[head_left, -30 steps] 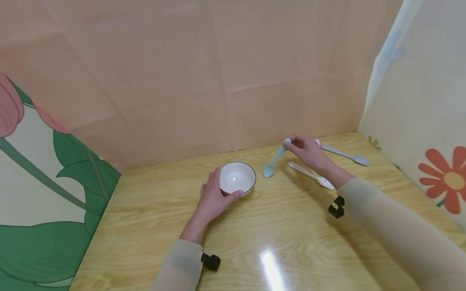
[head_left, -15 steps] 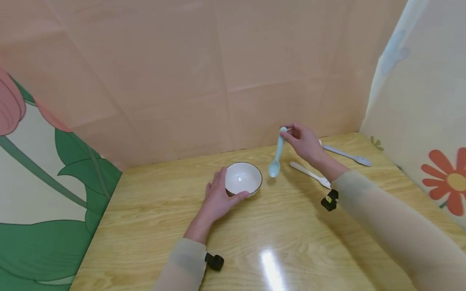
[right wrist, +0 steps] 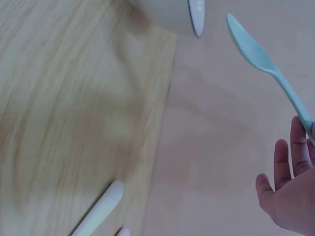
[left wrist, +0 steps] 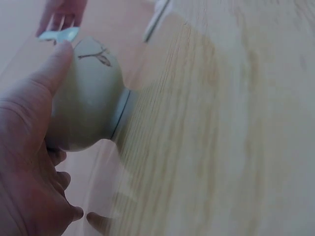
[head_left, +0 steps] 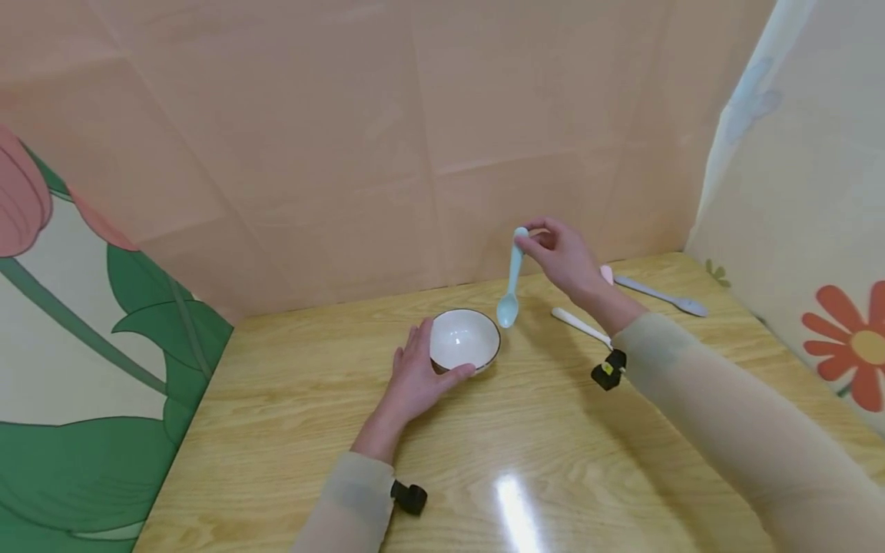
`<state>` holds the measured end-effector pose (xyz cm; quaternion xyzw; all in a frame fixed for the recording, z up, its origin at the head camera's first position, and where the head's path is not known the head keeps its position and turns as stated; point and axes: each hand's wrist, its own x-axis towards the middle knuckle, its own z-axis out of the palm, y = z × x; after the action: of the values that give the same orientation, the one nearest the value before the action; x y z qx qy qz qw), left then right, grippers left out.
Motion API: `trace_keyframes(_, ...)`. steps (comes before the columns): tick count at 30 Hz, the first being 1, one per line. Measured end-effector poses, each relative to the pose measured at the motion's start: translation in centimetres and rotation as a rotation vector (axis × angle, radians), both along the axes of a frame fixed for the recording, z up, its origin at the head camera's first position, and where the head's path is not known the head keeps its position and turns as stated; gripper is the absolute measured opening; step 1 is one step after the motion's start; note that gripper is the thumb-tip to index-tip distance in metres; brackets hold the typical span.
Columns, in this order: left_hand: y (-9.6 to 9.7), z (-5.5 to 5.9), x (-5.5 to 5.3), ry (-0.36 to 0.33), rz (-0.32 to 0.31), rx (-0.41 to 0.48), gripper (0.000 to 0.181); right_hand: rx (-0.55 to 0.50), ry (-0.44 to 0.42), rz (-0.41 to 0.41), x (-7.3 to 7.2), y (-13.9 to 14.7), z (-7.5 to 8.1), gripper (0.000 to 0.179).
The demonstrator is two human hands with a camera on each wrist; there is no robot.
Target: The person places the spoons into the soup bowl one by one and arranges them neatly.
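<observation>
A white bowl (head_left: pixel 462 338) with a dark rim stands upright on the wooden table. My left hand (head_left: pixel 417 380) holds its left side, the thumb at the near rim and the fingers round the far side. In the left wrist view the bowl (left wrist: pixel 93 103) shows a brown leaf mark on its outside. My right hand (head_left: pixel 565 257) pinches a light blue spoon (head_left: pixel 514 278) by the top of its handle. The spoon hangs bowl-end down above the table, just right of the white bowl. In the right wrist view the spoon (right wrist: pixel 256 54) stands clear of the bowl's rim.
Right of the bowl lies a white spoon (head_left: pixel 579 326), its far end hidden by my right wrist. A grey-blue spoon (head_left: pixel 660 295) and a pink handle end (head_left: pixel 607 274) lie farther back on the table (head_left: pixel 290 430). A pinkish-brown sheet (head_left: pixel 332 153) hangs behind.
My right hand has raised the light blue spoon and carried it left toward the bowl, turning it more upright. The left hand and bowl have shifted slightly right.
</observation>
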<state>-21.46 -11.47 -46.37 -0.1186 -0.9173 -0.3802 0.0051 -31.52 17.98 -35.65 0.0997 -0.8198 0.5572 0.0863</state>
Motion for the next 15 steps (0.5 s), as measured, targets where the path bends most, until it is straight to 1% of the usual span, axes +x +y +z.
trace_keyframes(3,0.0,-0.1,0.0,-0.002,0.001,-0.006,0.121,0.001,-0.005,0.009,-0.1,-0.9,0.2,0.041)
trace_keyframes(8,0.0,-0.2,0.1,-0.016,-0.002,-0.004,0.123,0.005,-0.011,0.048,-0.1,-2.8,0.0,0.042)
trace_keyframes(15,0.1,-0.4,0.1,-0.017,-0.007,-0.012,0.122,0.027,-0.011,0.139,-0.1,-5.5,-1.4,0.040)
